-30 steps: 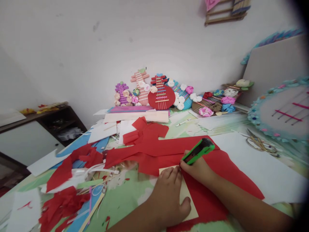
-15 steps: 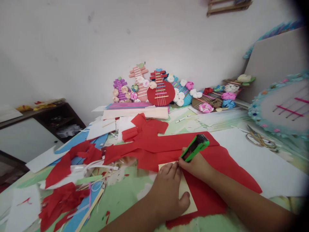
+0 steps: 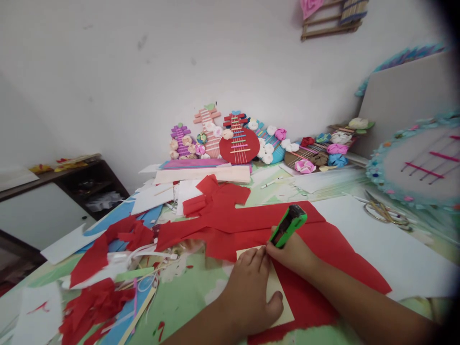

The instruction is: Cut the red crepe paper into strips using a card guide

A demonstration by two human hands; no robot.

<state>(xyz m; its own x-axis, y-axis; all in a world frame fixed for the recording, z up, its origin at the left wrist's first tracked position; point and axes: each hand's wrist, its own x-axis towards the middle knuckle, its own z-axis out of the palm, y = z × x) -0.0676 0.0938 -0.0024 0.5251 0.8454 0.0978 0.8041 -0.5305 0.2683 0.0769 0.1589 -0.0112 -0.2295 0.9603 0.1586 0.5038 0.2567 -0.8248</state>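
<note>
My left hand [image 3: 251,292] lies flat, fingers stretched out, pressing a cream-coloured card [image 3: 282,302] onto red paper [image 3: 305,297]. Beside its fingertips, my right hand [image 3: 293,254] grips a green and black utility knife [image 3: 289,225], tilted with its top end up and to the right. The knife's lower tip is hidden by my fingers near the card's upper right edge. Under and beyond both hands the red paper spreads across the table, with a long folded strip [image 3: 266,215] along its far side.
Red scraps [image 3: 95,304], white sticks and blue sheets crowd the left. Scissors [image 3: 386,211] lie at right by a white sheet [image 3: 359,230]. Decorated lute-shaped crafts, one red [image 3: 239,146], stand along the wall. A dark cabinet [image 3: 89,177] is at far left.
The camera view has tilted up slightly, so the scene sits a little lower. Both hands, the card and the knife look almost unchanged relative to the red paper.
</note>
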